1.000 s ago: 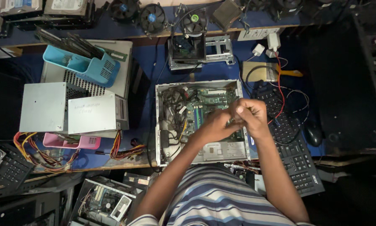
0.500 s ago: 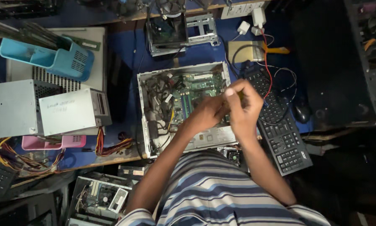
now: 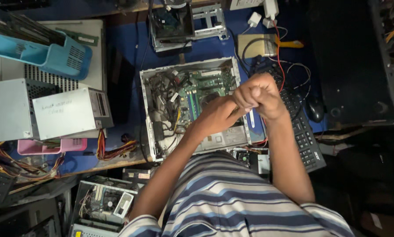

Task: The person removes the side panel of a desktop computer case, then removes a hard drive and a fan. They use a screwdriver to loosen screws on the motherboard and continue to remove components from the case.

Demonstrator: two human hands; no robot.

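Working above the open computer case (image 3: pixel 192 107) on the blue table (image 3: pixel 126 66), the person's left hand (image 3: pixel 216 115) and right hand (image 3: pixel 258 94) press together, curled shut; what they pinch is hidden. A steady grip over the case's right side seems wise.

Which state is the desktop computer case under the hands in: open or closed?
Open: the computer case lies without its side panel, exposing the green motherboard and cables.
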